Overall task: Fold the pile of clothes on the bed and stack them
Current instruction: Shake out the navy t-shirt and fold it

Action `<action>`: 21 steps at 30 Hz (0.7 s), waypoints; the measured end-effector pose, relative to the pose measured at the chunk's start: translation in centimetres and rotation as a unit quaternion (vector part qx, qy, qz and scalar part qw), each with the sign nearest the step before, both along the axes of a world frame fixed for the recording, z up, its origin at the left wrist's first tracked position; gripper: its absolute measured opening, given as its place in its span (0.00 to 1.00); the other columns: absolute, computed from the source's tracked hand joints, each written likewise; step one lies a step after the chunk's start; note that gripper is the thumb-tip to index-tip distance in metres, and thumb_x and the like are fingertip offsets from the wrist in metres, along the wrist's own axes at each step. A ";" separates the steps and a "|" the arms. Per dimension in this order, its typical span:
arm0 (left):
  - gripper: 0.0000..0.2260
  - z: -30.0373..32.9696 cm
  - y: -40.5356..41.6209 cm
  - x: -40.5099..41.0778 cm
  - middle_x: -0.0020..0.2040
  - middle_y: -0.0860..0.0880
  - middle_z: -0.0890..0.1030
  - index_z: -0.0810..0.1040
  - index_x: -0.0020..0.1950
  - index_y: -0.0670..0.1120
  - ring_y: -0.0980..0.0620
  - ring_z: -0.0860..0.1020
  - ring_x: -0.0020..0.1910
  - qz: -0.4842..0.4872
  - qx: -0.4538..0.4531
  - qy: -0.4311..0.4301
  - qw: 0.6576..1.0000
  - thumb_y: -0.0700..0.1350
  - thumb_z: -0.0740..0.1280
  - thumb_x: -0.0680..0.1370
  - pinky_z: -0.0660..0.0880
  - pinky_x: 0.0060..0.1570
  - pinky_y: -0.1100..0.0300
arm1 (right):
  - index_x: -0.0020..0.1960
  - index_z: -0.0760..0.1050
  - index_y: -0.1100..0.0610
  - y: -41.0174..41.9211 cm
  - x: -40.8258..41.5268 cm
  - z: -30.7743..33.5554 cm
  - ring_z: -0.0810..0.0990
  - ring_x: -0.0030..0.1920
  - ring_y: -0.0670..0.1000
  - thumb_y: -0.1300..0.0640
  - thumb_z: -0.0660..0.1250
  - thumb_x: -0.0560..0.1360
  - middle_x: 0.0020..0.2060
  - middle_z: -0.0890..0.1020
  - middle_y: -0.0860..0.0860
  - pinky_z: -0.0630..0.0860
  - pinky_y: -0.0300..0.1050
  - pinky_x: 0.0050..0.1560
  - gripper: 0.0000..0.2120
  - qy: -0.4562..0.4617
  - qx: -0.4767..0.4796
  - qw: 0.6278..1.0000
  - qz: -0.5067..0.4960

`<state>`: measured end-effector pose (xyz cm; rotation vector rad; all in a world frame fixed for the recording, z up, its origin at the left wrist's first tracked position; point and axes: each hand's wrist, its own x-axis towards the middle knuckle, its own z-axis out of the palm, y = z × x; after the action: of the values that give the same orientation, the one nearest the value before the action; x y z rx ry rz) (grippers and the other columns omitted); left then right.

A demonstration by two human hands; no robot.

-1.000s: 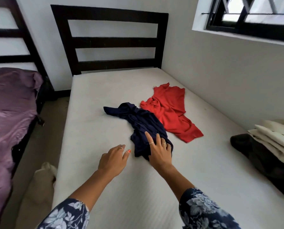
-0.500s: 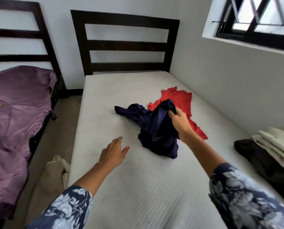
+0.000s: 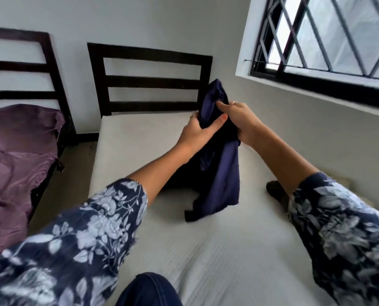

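A navy blue garment (image 3: 219, 173) hangs bunched in the air above the white mattress (image 3: 206, 250), its lower end reaching down toward the sheet. My left hand (image 3: 197, 133) grips the cloth from the left with the thumb across it. My right hand (image 3: 239, 118) holds the same bunch from the right, forefinger stretched over the fabric. The red garment is hidden from view behind my arms and the blue cloth.
A dark headboard (image 3: 148, 82) stands at the far end of the bed. A second bed with a purple cover (image 3: 18, 155) lies to the left across a floor gap. A dark garment (image 3: 277, 193) peeks out by my right forearm. A barred window (image 3: 329, 36) is upper right.
My right hand has lifted the blue garment off the mattress. My left hand left the sheet and took hold of the cloth too. The camera has tilted up and the red garment is out of sight.
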<state>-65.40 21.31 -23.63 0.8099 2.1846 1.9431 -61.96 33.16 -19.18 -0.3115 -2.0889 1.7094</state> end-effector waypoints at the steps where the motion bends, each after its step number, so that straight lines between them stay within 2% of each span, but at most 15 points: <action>1: 0.32 1.3 0.3 0.1 0.56 0.53 0.81 0.73 0.63 0.49 0.54 0.79 0.54 0.006 0.017 -0.002 1.000 0.67 0.70 0.66 0.76 0.56 0.59 | 0.46 0.77 0.60 0.0 0.5 0.9 0.80 0.39 0.51 0.58 0.64 0.79 0.41 0.81 0.56 0.79 0.47 0.49 0.07 0.008 -0.006 1.000 -0.005; 3: 0.22 4.1 0.3 0.5 0.54 0.50 0.82 0.77 0.59 0.47 0.52 0.80 0.53 0.007 0.025 0.028 0.999 0.60 0.70 0.72 0.76 0.56 0.57 | 0.42 0.77 0.60 0.1 2.1 3.2 0.80 0.37 0.50 0.57 0.64 0.79 0.38 0.81 0.56 0.79 0.45 0.47 0.09 0.032 -0.007 0.999 -0.008; 5: 0.13 6.5 0.0 0.9 0.51 0.46 0.83 0.78 0.55 0.47 0.49 0.80 0.51 0.011 0.017 0.066 0.998 0.54 0.66 0.78 0.75 0.56 0.52 | 0.41 0.77 0.59 0.2 3.6 5.1 0.81 0.40 0.52 0.55 0.65 0.78 0.40 0.82 0.57 0.79 0.47 0.49 0.10 0.049 0.014 0.999 -0.008; 7: 0.10 8.4 -0.4 1.1 0.47 0.47 0.81 0.77 0.51 0.48 0.48 0.80 0.49 0.025 -0.011 0.109 0.994 0.54 0.63 0.80 0.75 0.50 0.53 | 0.42 0.78 0.59 0.6 4.5 6.3 0.82 0.42 0.53 0.53 0.67 0.78 0.42 0.82 0.57 0.79 0.49 0.50 0.11 0.057 0.045 0.997 -0.017; 9: 0.10 10.1 -0.7 1.9 0.43 0.49 0.78 0.76 0.49 0.48 0.48 0.78 0.46 0.050 -0.068 0.180 0.980 0.54 0.60 0.81 0.70 0.42 0.58 | 0.45 0.79 0.61 1.0 5.5 7.1 0.81 0.42 0.54 0.52 0.66 0.78 0.42 0.82 0.58 0.79 0.51 0.49 0.12 0.071 0.078 0.994 -0.024; 11: 0.13 11.3 -0.8 2.7 0.44 0.46 0.78 0.77 0.52 0.45 0.46 0.77 0.47 0.076 -0.122 0.263 0.954 0.52 0.58 0.82 0.65 0.39 0.60 | 0.49 0.79 0.62 1.2 6.3 7.8 0.79 0.42 0.55 0.52 0.64 0.79 0.42 0.80 0.58 0.77 0.52 0.47 0.13 0.088 0.104 0.990 -0.034; 14: 0.17 12.1 -0.6 3.0 0.52 0.39 0.80 0.76 0.59 0.42 0.38 0.77 0.53 0.146 -0.167 0.332 0.917 0.53 0.55 0.83 0.72 0.46 0.53 | 0.42 0.78 0.55 1.0 6.9 8.1 0.79 0.40 0.54 0.49 0.60 0.80 0.38 0.80 0.54 0.77 0.51 0.43 0.14 0.108 0.140 0.982 -0.068; 16: 0.18 12.8 -0.4 3.4 0.51 0.36 0.79 0.74 0.56 0.40 0.35 0.77 0.51 0.179 -0.170 0.345 0.906 0.53 0.54 0.83 0.74 0.47 0.46 | 0.40 0.77 0.52 0.8 7.3 8.3 0.80 0.39 0.53 0.47 0.58 0.81 0.37 0.80 0.52 0.79 0.51 0.44 0.15 0.125 0.165 0.974 -0.093; 17: 0.17 13.3 -0.2 3.7 0.51 0.36 0.79 0.74 0.54 0.40 0.34 0.77 0.50 0.188 -0.159 0.349 0.904 0.52 0.54 0.83 0.74 0.46 0.46 | 0.40 0.76 0.52 0.6 7.5 8.6 0.79 0.37 0.51 0.48 0.57 0.81 0.35 0.79 0.52 0.78 0.49 0.40 0.15 0.129 0.173 0.972 -0.092; 19: 0.16 14.3 0.1 4.2 0.50 0.37 0.79 0.73 0.52 0.39 0.35 0.78 0.50 0.203 -0.127 0.346 0.907 0.50 0.54 0.83 0.72 0.42 0.49 | 0.41 0.74 0.53 -0.1 7.7 9.0 0.76 0.31 0.49 0.50 0.55 0.83 0.33 0.77 0.52 0.72 0.44 0.33 0.16 0.141 0.194 0.967 -0.084; 21: 0.16 15.4 0.3 4.1 0.52 0.37 0.78 0.74 0.54 0.38 0.36 0.77 0.52 0.215 -0.095 0.333 0.913 0.48 0.54 0.83 0.68 0.42 0.52 | 0.42 0.75 0.56 -0.4 7.6 9.2 0.73 0.32 0.49 0.49 0.56 0.82 0.33 0.75 0.53 0.68 0.43 0.33 0.17 0.154 0.235 0.955 -0.091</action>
<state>-61.29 21.65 -8.19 1.1672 3.1234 1.7280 -54.38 32.76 -9.95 -0.0777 -2.0751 1.0350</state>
